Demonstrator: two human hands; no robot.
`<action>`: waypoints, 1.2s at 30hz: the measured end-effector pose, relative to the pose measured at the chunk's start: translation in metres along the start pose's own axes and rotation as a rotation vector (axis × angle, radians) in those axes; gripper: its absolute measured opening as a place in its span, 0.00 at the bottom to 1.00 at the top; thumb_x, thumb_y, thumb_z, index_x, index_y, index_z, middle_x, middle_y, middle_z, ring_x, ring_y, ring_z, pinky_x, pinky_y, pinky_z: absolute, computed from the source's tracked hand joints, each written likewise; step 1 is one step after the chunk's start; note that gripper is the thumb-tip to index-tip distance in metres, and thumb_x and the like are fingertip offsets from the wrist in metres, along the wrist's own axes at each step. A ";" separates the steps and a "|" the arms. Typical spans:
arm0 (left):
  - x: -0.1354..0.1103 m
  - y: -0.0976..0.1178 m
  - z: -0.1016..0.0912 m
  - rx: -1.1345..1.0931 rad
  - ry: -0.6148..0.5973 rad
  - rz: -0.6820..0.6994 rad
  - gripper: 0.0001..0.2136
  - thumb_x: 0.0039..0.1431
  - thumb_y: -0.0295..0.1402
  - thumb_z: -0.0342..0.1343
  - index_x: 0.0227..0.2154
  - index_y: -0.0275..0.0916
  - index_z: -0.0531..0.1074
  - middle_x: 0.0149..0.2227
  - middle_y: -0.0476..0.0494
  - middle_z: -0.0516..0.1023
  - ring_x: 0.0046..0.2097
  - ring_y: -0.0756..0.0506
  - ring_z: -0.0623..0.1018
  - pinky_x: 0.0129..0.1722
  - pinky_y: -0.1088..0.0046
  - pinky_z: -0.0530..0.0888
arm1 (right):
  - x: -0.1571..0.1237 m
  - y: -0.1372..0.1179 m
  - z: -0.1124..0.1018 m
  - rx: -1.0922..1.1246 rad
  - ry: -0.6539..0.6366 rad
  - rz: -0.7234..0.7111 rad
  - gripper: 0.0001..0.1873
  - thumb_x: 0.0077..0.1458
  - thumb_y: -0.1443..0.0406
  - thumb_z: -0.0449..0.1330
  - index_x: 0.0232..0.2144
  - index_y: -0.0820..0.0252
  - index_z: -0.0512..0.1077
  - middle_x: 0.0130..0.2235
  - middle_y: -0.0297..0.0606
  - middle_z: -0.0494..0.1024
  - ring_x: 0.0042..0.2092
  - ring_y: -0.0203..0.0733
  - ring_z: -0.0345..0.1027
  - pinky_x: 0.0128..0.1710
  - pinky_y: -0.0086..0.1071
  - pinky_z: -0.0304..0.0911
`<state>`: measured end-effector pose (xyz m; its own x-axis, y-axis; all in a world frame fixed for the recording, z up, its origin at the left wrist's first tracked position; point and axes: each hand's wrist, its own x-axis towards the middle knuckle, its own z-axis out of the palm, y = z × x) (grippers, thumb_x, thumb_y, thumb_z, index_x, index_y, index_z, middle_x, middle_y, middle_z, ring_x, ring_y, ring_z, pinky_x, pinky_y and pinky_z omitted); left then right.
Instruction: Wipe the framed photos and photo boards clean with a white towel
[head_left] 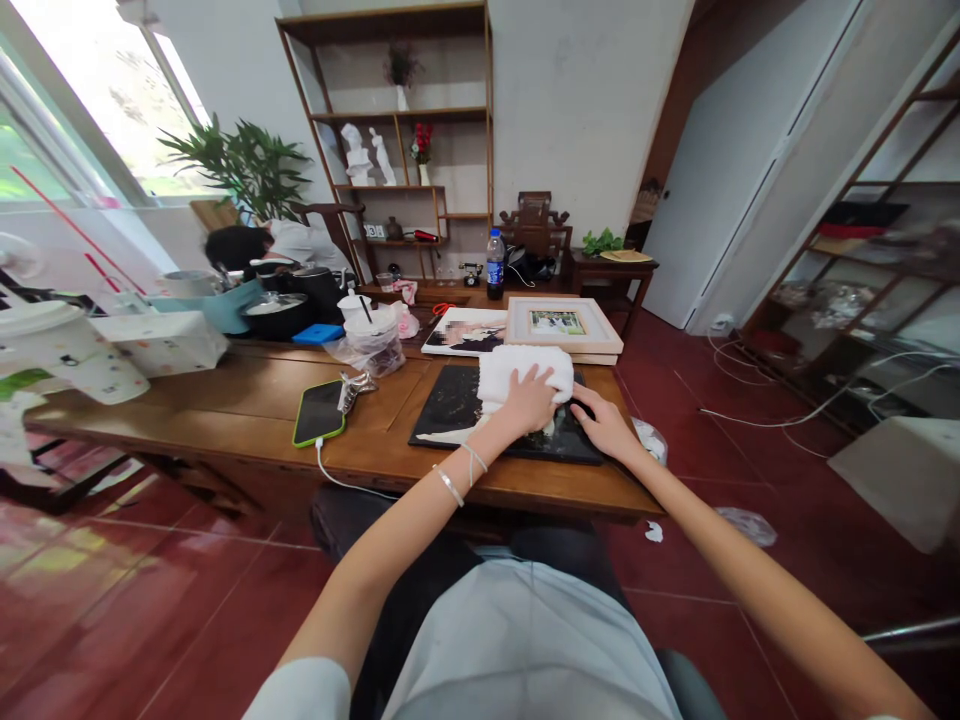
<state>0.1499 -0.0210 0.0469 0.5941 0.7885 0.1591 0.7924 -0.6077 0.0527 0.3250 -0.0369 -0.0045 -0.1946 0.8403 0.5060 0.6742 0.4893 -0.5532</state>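
Observation:
A black-framed picture (457, 410) lies flat on the wooden table (247, 400) in front of me. A folded white towel (517, 368) rests on its far right part. My left hand (529, 400) presses down on the towel with fingers spread. My right hand (604, 422) lies flat on the frame's right edge, fingers stretched out, beside the towel. Behind them lie a light wooden picture frame (562, 325) and an unframed photo print (465, 333).
A phone in a green case (320, 411) with a cable lies to the left. A plastic cup in a bag (373, 340), pots, a tissue box (161, 342) and a water bottle (495, 265) crowd the table's far side. A person bends over at the back left. Shelves stand behind.

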 end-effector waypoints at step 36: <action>-0.038 -0.009 -0.005 0.084 0.017 -0.058 0.15 0.61 0.32 0.48 0.48 0.40 0.73 0.65 0.41 0.56 0.65 0.33 0.53 0.58 0.37 0.55 | -0.001 0.001 0.000 -0.044 -0.005 0.001 0.19 0.57 0.65 0.52 0.50 0.59 0.73 0.56 0.45 0.70 0.59 0.49 0.61 0.62 0.48 0.54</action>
<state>0.1195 -0.0465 0.0449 0.5453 0.8198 0.1749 0.8345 -0.5507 -0.0201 0.3255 -0.0367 -0.0057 -0.1972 0.8419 0.5023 0.7050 0.4778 -0.5241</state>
